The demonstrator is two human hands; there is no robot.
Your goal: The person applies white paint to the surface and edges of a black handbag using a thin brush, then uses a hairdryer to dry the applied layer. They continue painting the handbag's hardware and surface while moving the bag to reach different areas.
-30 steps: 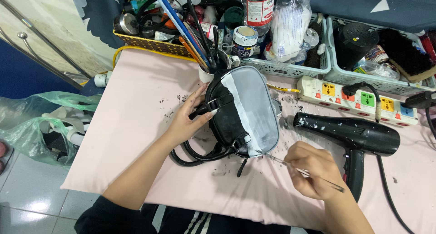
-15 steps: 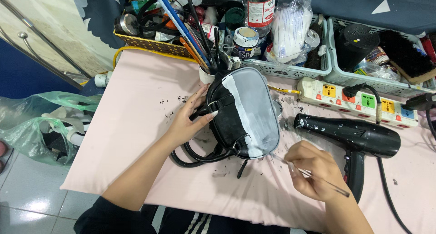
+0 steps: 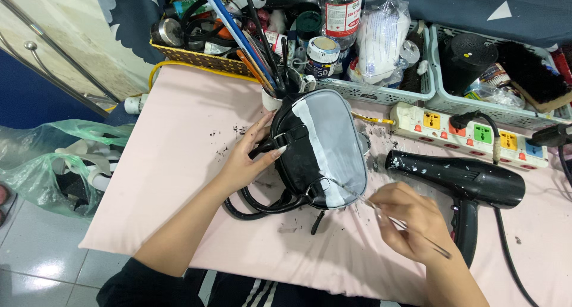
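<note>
Head view, looking down on a pale pink tabletop.

Object: small black leather handbag lying centre-table, its upper face partly coated in light grey paint. The grey covers most of the broad panel; the left side panel, buckle strap and looped handles under the bag are black. A black patch shows at the lower edge of the panel, near the brush tip.

Left hand: fingers spread and lightly curled, resting against the bag's left side at the buckle strap, steadying it. Not closed around anything.

Right hand: fingers pinched closed on a thin paintbrush, held pen-fashion. Brush tip sits at the lower edge of the grey area, touching or just off the surface; cannot tell which.

Progress, as judged: the main panel appears nearly covered. The lower edge and the black sides look uncoated. Black flecks are scattered on the table around the bag.

Surroundings: black hair dryer flecked with white, just right of the bag; white power strip behind it; plastic baskets of bottles and brushes along the far edge.
</note>
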